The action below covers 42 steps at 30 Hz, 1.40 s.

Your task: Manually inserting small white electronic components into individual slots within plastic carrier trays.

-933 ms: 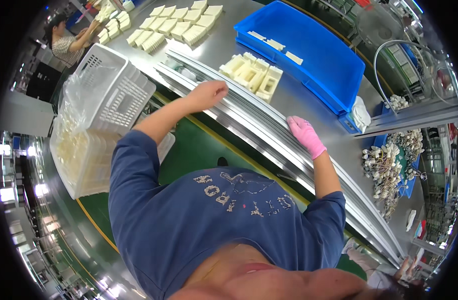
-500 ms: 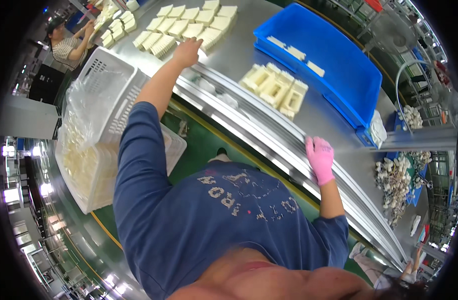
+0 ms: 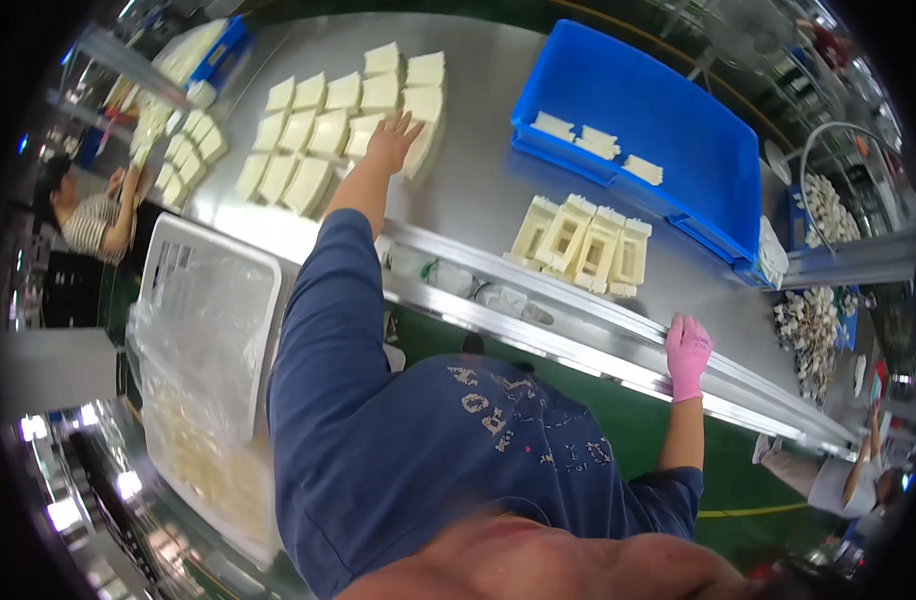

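Observation:
My bare left hand [image 3: 391, 142], fingers spread, reaches out over the stacks of cream-coloured plastic pieces [image 3: 330, 132] set in rows on the metal table. It touches or hovers just over the stack at the right end of the rows; nothing shows gripped in it. My right hand [image 3: 688, 352], in a pink glove, rests on the table's metal edge rail [image 3: 608, 333] with its fingers pointing forward. Between the hands, nearer the right one, several cream frame-like plastic parts [image 3: 606, 247] with rectangular openings lie side by side.
Behind the frame-like parts stands a large blue bin [image 3: 668, 115] with a few cream pieces [image 3: 598, 142] inside. White crates [image 3: 263, 350] with clear plastic film are at my left. A co-worker in a striped top [image 3: 93, 225] sits at far left. Small white parts [image 3: 808, 335] are heaped at right.
My left hand has moved right and its fingers have spread over the right-hand stack. The right hand still rests on the rail. My view has turned, shifting the whole scene.

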Each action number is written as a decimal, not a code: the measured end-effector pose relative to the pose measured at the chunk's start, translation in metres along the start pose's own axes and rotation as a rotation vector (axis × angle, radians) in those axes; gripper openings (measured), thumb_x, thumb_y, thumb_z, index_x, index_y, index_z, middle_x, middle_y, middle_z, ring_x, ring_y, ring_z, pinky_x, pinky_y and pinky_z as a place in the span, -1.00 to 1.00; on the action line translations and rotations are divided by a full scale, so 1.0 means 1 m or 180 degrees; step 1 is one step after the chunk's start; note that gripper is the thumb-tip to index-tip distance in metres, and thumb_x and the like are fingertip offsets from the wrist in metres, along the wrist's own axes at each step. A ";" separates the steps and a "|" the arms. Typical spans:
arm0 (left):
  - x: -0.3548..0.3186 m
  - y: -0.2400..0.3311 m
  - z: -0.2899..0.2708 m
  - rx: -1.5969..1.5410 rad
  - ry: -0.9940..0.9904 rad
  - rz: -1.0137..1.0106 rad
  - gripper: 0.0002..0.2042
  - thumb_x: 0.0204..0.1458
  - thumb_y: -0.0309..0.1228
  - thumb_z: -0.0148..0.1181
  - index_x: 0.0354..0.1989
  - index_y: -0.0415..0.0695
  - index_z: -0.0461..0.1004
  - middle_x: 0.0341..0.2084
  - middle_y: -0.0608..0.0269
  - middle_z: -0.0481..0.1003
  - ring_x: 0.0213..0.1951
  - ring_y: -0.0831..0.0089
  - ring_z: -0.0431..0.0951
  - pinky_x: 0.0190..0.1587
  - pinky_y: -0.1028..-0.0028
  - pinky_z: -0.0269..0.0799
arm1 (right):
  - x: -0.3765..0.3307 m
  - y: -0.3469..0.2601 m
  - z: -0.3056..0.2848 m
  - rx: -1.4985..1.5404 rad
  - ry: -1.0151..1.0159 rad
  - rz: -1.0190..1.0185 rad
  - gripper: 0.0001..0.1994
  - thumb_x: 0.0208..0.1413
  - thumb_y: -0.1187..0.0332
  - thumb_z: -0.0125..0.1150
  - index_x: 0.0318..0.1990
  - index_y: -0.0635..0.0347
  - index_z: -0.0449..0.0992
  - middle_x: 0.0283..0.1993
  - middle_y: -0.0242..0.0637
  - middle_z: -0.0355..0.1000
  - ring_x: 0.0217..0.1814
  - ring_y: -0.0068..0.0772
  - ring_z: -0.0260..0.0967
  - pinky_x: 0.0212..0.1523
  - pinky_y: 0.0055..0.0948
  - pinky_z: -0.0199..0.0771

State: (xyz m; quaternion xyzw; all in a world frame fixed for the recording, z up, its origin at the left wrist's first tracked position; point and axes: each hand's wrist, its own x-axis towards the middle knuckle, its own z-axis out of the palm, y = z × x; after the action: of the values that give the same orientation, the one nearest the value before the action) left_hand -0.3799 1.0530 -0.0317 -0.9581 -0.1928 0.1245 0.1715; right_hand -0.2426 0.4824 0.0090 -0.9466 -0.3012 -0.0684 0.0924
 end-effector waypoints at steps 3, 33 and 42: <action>0.010 0.001 -0.005 0.0074 -0.0432 0.0218 -0.18 -0.24 -0.47 0.13 0.24 0.05 -0.20 0.22 0.13 -0.11 0.26 0.25 -0.17 0.17 0.20 -0.07 | 0.003 -0.004 0.003 0.0006 0.0026 0.0178 -0.73 0.05 0.25 -0.15 -0.56 0.20 0.34 -0.52 -0.13 0.32 -0.38 -0.06 0.27 -0.32 -0.16 0.19; -0.041 0.074 -0.067 -0.2340 0.1212 -0.0578 -0.01 -0.52 -0.22 0.38 0.14 -0.32 -0.09 -0.08 -0.16 0.21 -0.07 -0.02 0.26 0.00 0.24 0.20 | 0.017 0.015 -0.012 0.1310 -0.0467 -0.0960 -0.80 0.02 0.28 -0.07 -0.26 0.18 0.37 -0.41 -0.15 0.34 -0.31 -0.14 0.31 -0.29 -0.24 0.29; -0.060 0.350 -0.208 -0.5061 0.0275 0.0803 -0.22 -0.43 -0.17 0.34 0.02 -0.21 0.12 -0.08 -0.02 0.25 -0.02 0.19 0.26 0.00 0.32 0.20 | 0.070 0.013 -0.051 0.3152 -0.0743 -0.0149 -0.43 0.01 0.16 -0.01 0.14 0.26 0.05 -0.23 -0.16 0.33 -0.29 -0.41 0.36 -0.26 -0.51 0.34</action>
State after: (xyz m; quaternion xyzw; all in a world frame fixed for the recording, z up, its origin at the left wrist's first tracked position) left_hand -0.2560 0.6664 0.0360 -0.8119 -0.1073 -0.0687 -0.5697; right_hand -0.1824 0.4996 0.0694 -0.7836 -0.3269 0.1867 0.4942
